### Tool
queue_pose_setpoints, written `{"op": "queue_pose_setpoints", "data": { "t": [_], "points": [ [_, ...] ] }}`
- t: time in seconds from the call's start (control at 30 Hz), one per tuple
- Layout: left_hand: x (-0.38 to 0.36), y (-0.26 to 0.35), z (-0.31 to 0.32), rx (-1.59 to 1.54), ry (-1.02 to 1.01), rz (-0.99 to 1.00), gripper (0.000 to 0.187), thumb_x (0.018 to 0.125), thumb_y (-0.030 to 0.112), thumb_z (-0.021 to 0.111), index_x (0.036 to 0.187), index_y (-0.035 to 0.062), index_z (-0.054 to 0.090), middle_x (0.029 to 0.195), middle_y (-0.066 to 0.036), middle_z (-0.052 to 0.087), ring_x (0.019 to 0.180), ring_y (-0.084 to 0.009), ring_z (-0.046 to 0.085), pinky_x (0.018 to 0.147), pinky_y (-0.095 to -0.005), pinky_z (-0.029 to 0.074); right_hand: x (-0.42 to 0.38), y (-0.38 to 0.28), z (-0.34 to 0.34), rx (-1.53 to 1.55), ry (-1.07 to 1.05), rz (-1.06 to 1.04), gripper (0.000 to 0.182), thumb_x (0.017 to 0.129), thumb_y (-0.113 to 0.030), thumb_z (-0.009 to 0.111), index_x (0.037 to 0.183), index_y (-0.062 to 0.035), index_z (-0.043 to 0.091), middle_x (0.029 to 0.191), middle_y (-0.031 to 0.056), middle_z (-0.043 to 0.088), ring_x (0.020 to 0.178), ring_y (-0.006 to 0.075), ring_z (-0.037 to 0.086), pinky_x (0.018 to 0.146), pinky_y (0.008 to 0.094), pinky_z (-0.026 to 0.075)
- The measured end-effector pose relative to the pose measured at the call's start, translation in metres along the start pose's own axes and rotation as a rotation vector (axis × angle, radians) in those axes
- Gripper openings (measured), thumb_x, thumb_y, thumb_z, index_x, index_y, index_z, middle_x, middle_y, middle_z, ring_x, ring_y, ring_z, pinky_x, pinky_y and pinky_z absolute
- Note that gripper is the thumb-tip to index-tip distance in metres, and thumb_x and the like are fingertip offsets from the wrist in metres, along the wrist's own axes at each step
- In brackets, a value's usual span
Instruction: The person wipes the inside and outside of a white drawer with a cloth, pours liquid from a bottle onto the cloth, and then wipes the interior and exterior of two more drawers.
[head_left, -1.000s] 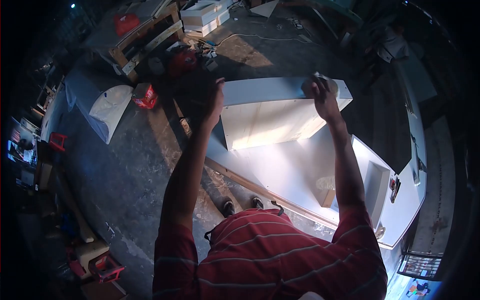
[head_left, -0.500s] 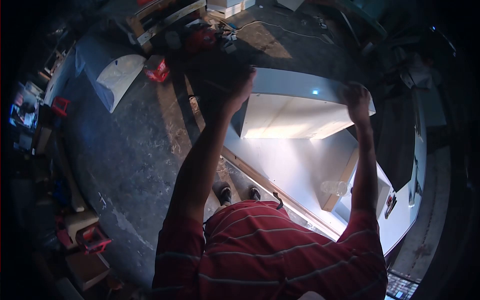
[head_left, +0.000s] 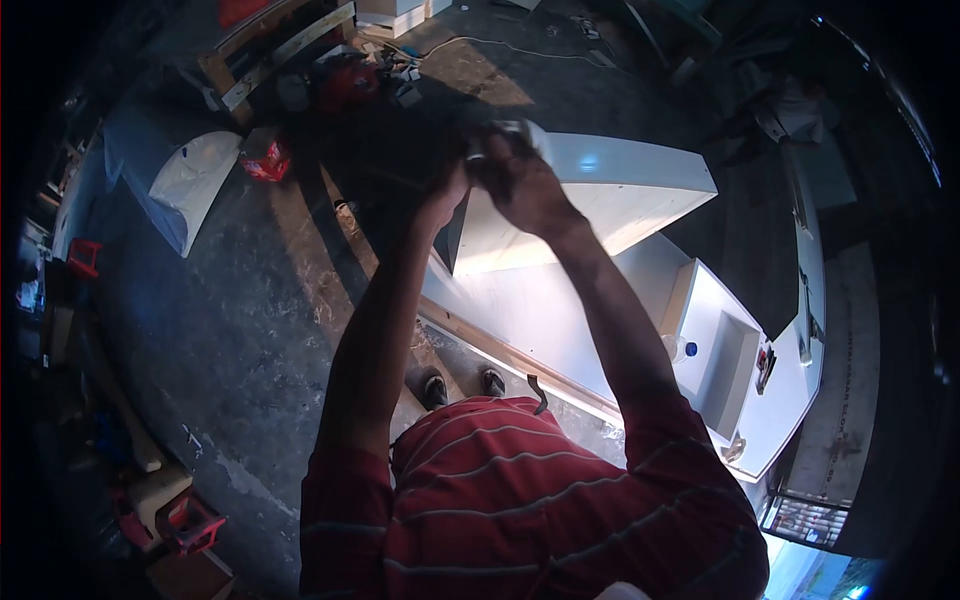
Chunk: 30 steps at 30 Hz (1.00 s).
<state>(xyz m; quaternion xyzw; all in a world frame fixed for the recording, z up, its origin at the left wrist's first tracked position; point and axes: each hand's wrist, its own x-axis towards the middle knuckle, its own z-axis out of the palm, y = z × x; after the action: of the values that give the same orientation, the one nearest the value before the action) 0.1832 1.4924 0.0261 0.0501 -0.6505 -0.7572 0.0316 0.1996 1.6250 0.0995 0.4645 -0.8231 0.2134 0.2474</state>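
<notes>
A white board (head_left: pixel 630 165) stands raised on edge in front of me, with a pale inner face (head_left: pixel 560 220) lit from below. At its left end is my left hand (head_left: pixel 445 200), closed at the board's corner, its fingertips hidden. My right hand (head_left: pixel 530 190) reaches across to the same end, close beside the left one, its fingers smeared by motion. Something whitish and blurred shows just above the right hand; I cannot make out its kind. Below the board lies a larger white panel (head_left: pixel 510 300) with a wooden edge strip.
A clear bottle with a blue cap (head_left: pixel 690 349) lies by a white box frame (head_left: pixel 725 370) at the right. A red tool (head_left: pixel 766 368) rests on the panel there. Scraps, a red packet (head_left: pixel 266 158) and a curved white piece (head_left: pixel 195 175) lie on the concrete floor.
My right hand has left the board's right end and moved left, up to my left hand. The view has shifted, so the scene sits further left.
</notes>
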Motion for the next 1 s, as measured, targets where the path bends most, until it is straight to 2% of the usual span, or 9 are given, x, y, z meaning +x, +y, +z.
{"op": "queue_pose_setpoints", "data": {
  "t": [0.2, 0.27, 0.4, 0.43, 0.47, 0.53, 0.6, 0.83, 1.0],
  "points": [
    [-0.026, 0.035, -0.001, 0.139, 0.008, 0.006, 0.047, 0.095, 0.041, 0.035, 0.124, 0.0058, 0.045, 0.123, -0.007, 0.048, 0.114, -0.0174, 0.041, 0.101, -0.0317, 0.027, -0.045, 0.079, -0.047, -0.086, 0.087, 0.018, 0.035, 0.089, -0.023, 0.054, 0.119, -0.0055, 0.049, 0.118, 0.0154, 0.055, 0.109, 0.0318, 0.051, 0.094, 0.0428, 0.039],
    [-0.021, 0.030, -0.003, 0.064, -0.019, 0.088, 0.048, 0.095, 0.041, 0.035, 0.123, 0.0046, 0.047, 0.119, -0.011, 0.051, 0.113, -0.0188, 0.045, 0.098, -0.0337, 0.031, -0.081, 0.130, -0.091, -0.114, 0.045, 0.307, 0.031, 0.090, -0.023, 0.052, 0.115, -0.0049, 0.052, 0.119, 0.0160, 0.054, 0.108, 0.0309, 0.051, 0.091, 0.0402, 0.041],
    [-0.029, 0.035, -0.001, 0.081, -0.011, 0.050, 0.047, 0.094, 0.041, 0.036, 0.124, 0.0062, 0.045, 0.122, -0.008, 0.048, 0.116, -0.0168, 0.040, 0.102, -0.0315, 0.025, -0.124, 0.229, -0.149, -0.115, -0.053, 0.577, 0.026, 0.093, -0.025, 0.046, 0.099, -0.0010, 0.055, 0.093, 0.0188, 0.059, 0.086, 0.0354, 0.057, 0.077, 0.0397, 0.045],
    [-0.028, 0.033, -0.002, 0.068, -0.011, 0.049, 0.047, 0.094, 0.041, 0.038, 0.125, 0.0068, 0.044, 0.122, -0.008, 0.048, 0.116, -0.0165, 0.040, 0.102, -0.0315, 0.025, -0.125, 0.236, -0.139, -0.207, 0.058, 0.341, 0.027, 0.092, -0.025, 0.047, 0.093, -0.0001, 0.056, 0.080, 0.0174, 0.057, 0.076, 0.0357, 0.057, 0.070, 0.0398, 0.046],
    [-0.025, 0.030, -0.004, 0.054, -0.010, 0.054, 0.048, 0.093, 0.042, 0.039, 0.126, 0.0075, 0.044, 0.122, -0.008, 0.048, 0.117, -0.0162, 0.040, 0.102, -0.0316, 0.025, -0.108, 0.219, -0.137, -0.172, -0.177, 0.670, 0.024, 0.091, -0.024, 0.050, 0.093, -0.0015, 0.058, 0.084, 0.0165, 0.059, 0.083, 0.0342, 0.057, 0.072, 0.0390, 0.045],
    [-0.019, 0.021, -0.007, 0.073, 0.024, 0.086, 0.051, 0.094, 0.043, 0.037, 0.128, 0.0068, 0.042, 0.126, -0.010, 0.046, 0.120, -0.0184, 0.038, 0.103, -0.0330, 0.024, -0.096, 0.174, -0.083, 0.176, 0.030, 0.427, 0.021, 0.087, -0.023, 0.054, 0.097, -0.0067, 0.063, 0.103, 0.0093, 0.061, 0.105, 0.0290, 0.051, 0.090, 0.0417, 0.036],
    [-0.020, 0.018, -0.009, 0.091, 0.054, 0.112, 0.054, 0.094, 0.045, 0.035, 0.131, 0.0061, 0.039, 0.130, -0.012, 0.044, 0.124, -0.0205, 0.037, 0.103, -0.0344, 0.024, -0.057, 0.094, -0.055, -0.194, -0.018, 0.070, 0.024, 0.084, -0.024, 0.055, 0.103, -0.0114, 0.062, 0.121, 0.0081, 0.052, 0.116, 0.0261, 0.044, 0.101, 0.0455, 0.026],
    [-0.023, 0.017, -0.019, -0.079, 0.028, 0.007, 0.049, 0.091, 0.045, 0.042, 0.122, 0.0079, 0.048, 0.118, -0.006, 0.049, 0.113, -0.0165, 0.042, 0.099, -0.0328, 0.029, -0.057, 0.071, -0.074, -0.296, 0.020, 0.090, 0.039, 0.089, -0.035, 0.050, 0.118, -0.0085, 0.054, 0.119, 0.0111, 0.051, 0.128, 0.0342, 0.032, 0.104, 0.0587, 0.018],
    [-0.023, 0.013, -0.022, -0.045, 0.108, 0.038, 0.046, 0.089, 0.044, 0.046, 0.119, 0.0087, 0.050, 0.110, -0.005, 0.050, 0.109, -0.0167, 0.044, 0.097, -0.0328, 0.031, -0.134, 0.184, -0.145, -0.429, 0.022, 0.272, 0.023, 0.091, -0.018, 0.049, 0.108, -0.0038, 0.054, 0.111, 0.0192, 0.053, 0.101, 0.0350, 0.051, 0.082, 0.0454, 0.045]
  ]
}}
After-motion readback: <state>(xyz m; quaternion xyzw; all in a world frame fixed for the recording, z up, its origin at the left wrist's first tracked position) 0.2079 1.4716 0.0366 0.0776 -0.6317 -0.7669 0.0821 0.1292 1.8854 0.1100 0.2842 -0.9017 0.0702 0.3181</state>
